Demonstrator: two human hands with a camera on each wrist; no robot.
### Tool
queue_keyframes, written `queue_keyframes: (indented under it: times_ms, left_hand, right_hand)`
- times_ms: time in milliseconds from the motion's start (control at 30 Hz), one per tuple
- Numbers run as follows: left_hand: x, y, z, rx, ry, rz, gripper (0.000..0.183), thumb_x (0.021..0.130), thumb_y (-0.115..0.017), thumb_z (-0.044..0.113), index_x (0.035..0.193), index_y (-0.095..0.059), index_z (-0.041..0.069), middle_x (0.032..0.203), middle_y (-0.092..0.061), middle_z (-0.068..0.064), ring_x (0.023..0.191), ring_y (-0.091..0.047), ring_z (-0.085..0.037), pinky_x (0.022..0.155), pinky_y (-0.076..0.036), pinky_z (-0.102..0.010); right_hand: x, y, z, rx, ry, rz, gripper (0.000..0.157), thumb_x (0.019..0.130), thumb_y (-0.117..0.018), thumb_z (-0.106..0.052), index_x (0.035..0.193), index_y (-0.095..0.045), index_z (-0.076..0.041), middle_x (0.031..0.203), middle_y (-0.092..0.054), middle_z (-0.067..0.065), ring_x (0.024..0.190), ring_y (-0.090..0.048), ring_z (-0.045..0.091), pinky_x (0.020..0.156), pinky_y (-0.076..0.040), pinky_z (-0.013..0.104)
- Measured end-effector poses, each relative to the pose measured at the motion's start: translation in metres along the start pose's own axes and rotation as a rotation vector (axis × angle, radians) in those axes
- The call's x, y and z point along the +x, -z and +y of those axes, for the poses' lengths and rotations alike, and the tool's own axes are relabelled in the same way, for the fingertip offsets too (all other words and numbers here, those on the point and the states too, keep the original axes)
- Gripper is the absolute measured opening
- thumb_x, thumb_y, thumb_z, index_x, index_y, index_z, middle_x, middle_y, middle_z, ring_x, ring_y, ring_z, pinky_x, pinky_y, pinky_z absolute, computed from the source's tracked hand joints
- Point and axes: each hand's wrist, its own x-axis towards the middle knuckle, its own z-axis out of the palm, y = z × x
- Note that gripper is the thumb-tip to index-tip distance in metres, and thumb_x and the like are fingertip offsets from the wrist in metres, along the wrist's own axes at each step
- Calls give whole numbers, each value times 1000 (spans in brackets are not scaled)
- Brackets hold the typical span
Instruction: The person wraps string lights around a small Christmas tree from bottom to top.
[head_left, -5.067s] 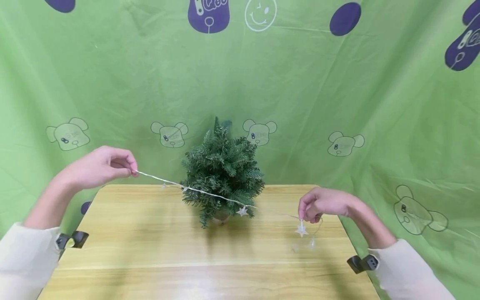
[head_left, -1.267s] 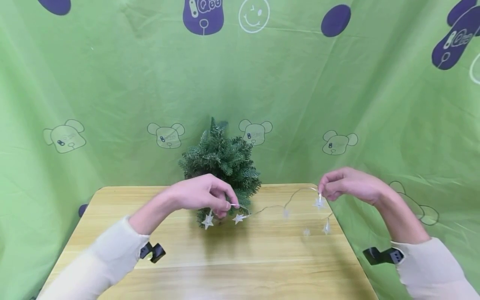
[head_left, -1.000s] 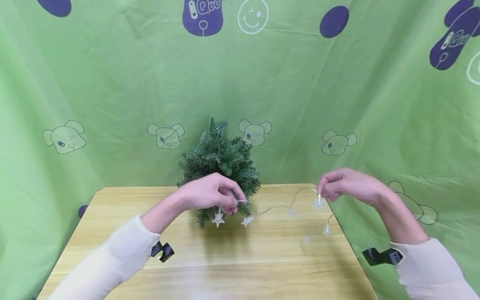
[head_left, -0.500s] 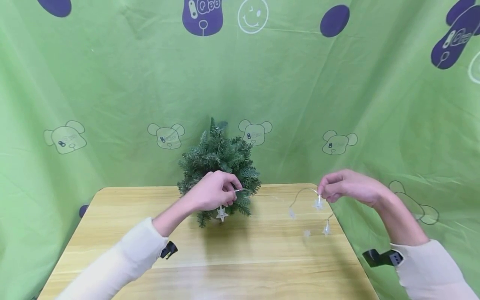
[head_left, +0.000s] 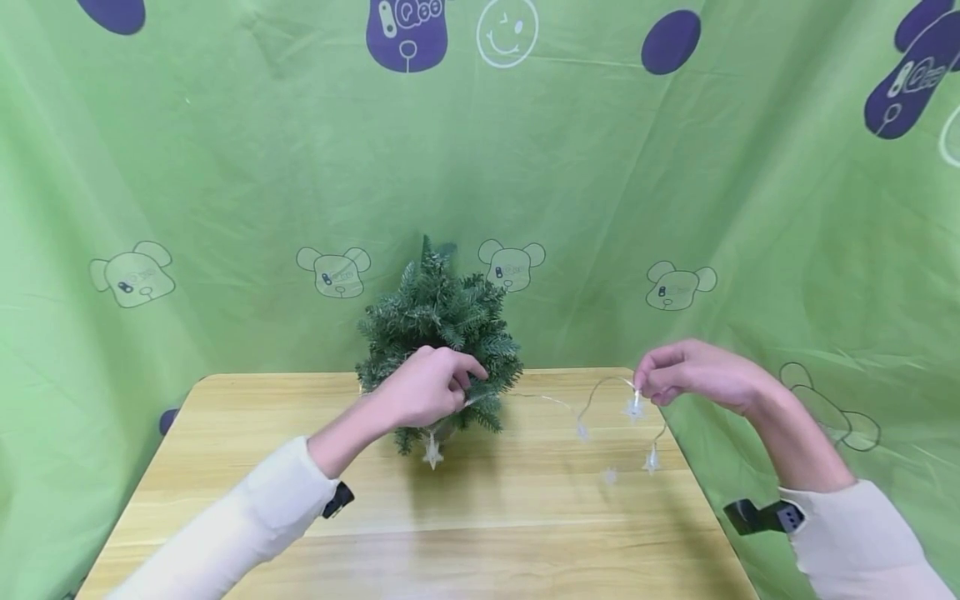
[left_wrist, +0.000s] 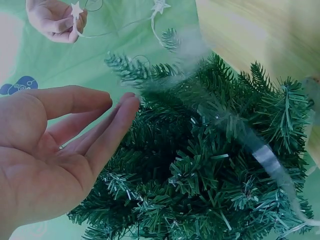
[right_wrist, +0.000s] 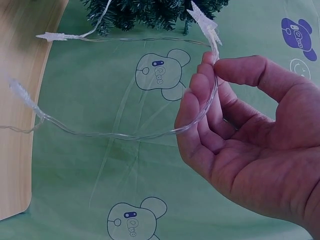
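Observation:
A small artificial Christmas tree (head_left: 442, 304) stands at the back of the table. In front of its lower right branches is my left hand (head_left: 426, 389). The left wrist view shows its thumb and fingers loosely bent and apart, with nothing between them; a blurred stretch of the star string lights (left_wrist: 267, 160) lies over the branches beside it. Below this hand dangles one clear star (head_left: 432, 452). Right of the tree, my right hand (head_left: 699, 377) pinches the wire (right_wrist: 216, 70) at the base of another star (right_wrist: 204, 21). More stars hang from the wire below it.
The wooden table (head_left: 450, 542) has rounded back corners. A green cloth (head_left: 585, 183) printed with bear heads hangs behind and at both sides. Slack wire spans from the tree to the right hand. Each wrist carries a black camera (head_left: 763, 517).
My left hand has moved from the far left to the tree, bringing the wire there, and its fingers have let go. My right hand rose slightly rightward earlier, and has since stayed put.

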Motion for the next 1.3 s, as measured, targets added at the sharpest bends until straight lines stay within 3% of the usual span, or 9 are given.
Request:
queue_keyframes:
  times_ms: [200, 500, 767, 967, 1067, 1167, 1300]
  left_hand:
    - [-1, 2, 0, 9, -11, 0, 41, 86, -60, -5, 123, -71, 9, 105, -77, -11, 98, -73, -24, 82, -60, -32]
    - [7, 3, 13, 12, -46, 4, 32, 92, -64, 7, 123, -72, 12, 100, -78, -4, 84, -72, -12, 83, -59, -31]
    - [38, 2, 58, 8, -64, -34, 33, 97, -66, 16, 129, -67, 13, 112, -77, -5, 89, -72, -12, 85, -59, -27]
    - [69, -13, 90, 26, -78, -65, 42, 96, -69, 18, 137, -62, 14, 127, -71, -9, 87, -71, -10, 77, -57, -19]
    - [81, -24, 96, 18, -68, -89, 43, 96, -68, 15, 139, -61, 14, 132, -68, -10, 65, -64, -7, 65, -55, -15]
    - [88, -32, 99, -6, -60, -115, 41, 96, -68, 13, 137, -62, 13, 132, -69, -10, 55, -57, -5, 56, -53, -14]
    - [93, -37, 98, -3, -82, -103, 27, 95, -69, 12, 123, -71, 12, 119, -75, -7, 65, -62, -6, 59, -53, -15]
  right_hand:
    - [1, 0, 1, 3, 14, -6, 18, 93, -60, -10, 104, -67, 3, 94, -66, 10, 89, -66, 22, 85, -56, 37]
    - [0, -1, -6, -15, -1, 7, 17, 93, -60, -11, 104, -67, 0, 95, -67, 12, 93, -66, 26, 88, -55, 42]
    - [1, -1, -24, -26, 2, 9, 17, 94, -59, -13, 104, -68, -2, 88, -63, 12, 86, -62, 26, 90, -49, 42]
    - [3, -4, -33, -29, 23, 7, 16, 95, -60, -15, 102, -68, -4, 87, -63, 11, 86, -61, 26, 89, -47, 41]
    - [4, -5, -34, -13, 32, 3, 16, 96, -60, -16, 103, -68, -3, 89, -65, 14, 86, -62, 27, 88, -49, 42]
    - [4, -6, -34, 1, 38, 0, 16, 96, -61, -15, 103, -68, -2, 92, -66, 15, 86, -63, 28, 87, -50, 42]
    - [2, -5, -34, 7, 41, 1, 16, 95, -60, -13, 102, -68, -1, 91, -65, 14, 86, -63, 32, 86, -51, 43]
